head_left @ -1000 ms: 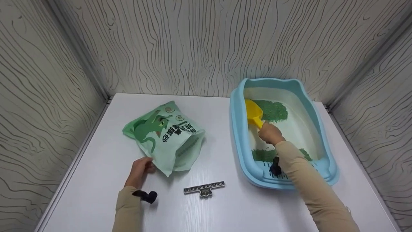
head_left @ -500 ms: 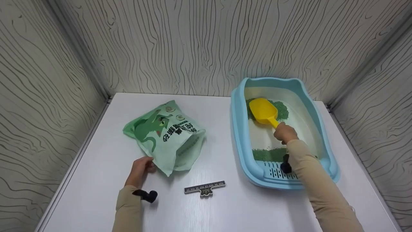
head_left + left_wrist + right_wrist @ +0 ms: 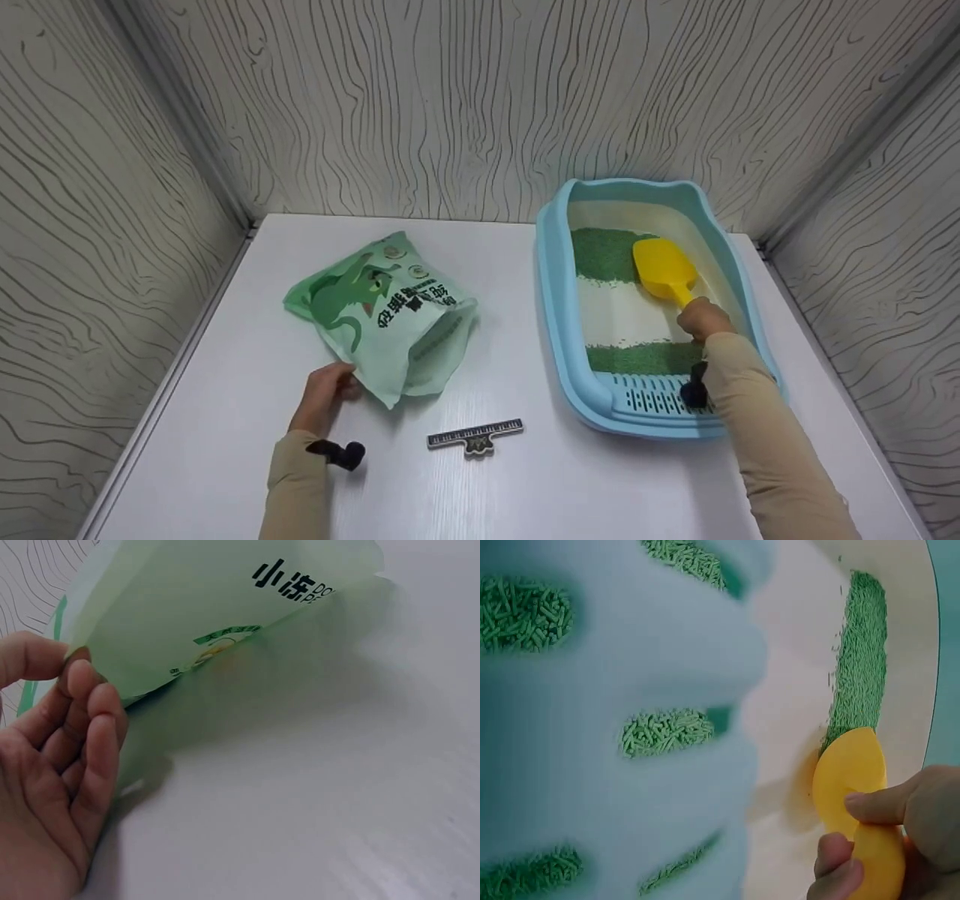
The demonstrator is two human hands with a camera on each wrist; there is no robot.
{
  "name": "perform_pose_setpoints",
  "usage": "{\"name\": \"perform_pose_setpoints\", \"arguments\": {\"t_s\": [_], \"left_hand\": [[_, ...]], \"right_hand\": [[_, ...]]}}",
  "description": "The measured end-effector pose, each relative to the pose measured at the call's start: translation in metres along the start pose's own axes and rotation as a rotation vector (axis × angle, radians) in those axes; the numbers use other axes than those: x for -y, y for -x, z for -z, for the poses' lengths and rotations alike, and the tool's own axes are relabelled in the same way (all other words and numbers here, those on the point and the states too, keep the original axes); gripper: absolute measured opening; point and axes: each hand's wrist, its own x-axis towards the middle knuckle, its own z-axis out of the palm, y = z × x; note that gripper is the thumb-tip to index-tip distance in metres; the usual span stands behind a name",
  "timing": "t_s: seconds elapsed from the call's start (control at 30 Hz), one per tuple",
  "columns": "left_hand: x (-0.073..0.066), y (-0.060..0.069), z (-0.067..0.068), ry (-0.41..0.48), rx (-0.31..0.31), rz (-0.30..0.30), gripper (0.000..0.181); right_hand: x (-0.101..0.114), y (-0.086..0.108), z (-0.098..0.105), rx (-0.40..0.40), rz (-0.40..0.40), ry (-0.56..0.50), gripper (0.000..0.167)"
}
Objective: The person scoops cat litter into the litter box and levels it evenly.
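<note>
My right hand [image 3: 705, 319] grips the handle of a yellow litter scoop [image 3: 664, 266] inside a blue litter box [image 3: 555, 315]. In the right wrist view, the scoop [image 3: 847, 772] meets the end of a strip of green pellet litter [image 3: 862, 652], with one finger along its handle. On the left, my left hand [image 3: 324, 394] pinches the edge of a light green cat litter bag [image 3: 367, 315]. The left wrist view has that bag edge [image 3: 187, 615] between thumb and fingertips. The bag lies on its side, its open mouth toward the front right.
A dark, long-jawed clip [image 3: 477, 437] lies on the white table [image 3: 495, 495] between bag and box. At the box's front is a slotted step [image 3: 649, 394], with another band of green litter [image 3: 637, 358] behind it. Wood-patterned walls [image 3: 405, 112] enclose the table.
My right hand has drawn the scoop from the box's left wall to its right side. Behind it, litter now spreads along the back left. My left hand and the bag stay put.
</note>
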Motion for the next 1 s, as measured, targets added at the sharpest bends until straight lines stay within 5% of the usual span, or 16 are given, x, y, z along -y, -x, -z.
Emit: {"name": "perform_pose_setpoints", "arguments": {"t_s": [0.17,0.4,0.53,0.77,1.0], "left_hand": [[0.000,-0.001,0.001,-0.009,-0.019,0.013,0.021],[-0.001,-0.003,0.001,-0.142,-0.056,0.012,0.020],[-0.002,-0.003,0.000,-0.142,-0.051,0.006,0.020],[-0.003,-0.003,-0.001,-0.093,-0.037,0.028,0.020],[-0.006,0.000,-0.002,-0.097,-0.030,0.043,0.019]], "right_hand": [[-0.008,-0.005,0.006,-0.003,0.033,-0.080,0.023],[-0.006,-0.011,0.004,0.057,0.035,-0.255,0.024],[0.001,-0.013,-0.002,0.099,0.059,-0.336,0.020],[0.012,-0.015,-0.007,0.016,0.017,-0.320,0.023],[0.019,-0.016,-0.014,0.056,-0.017,-0.347,0.020]]}}
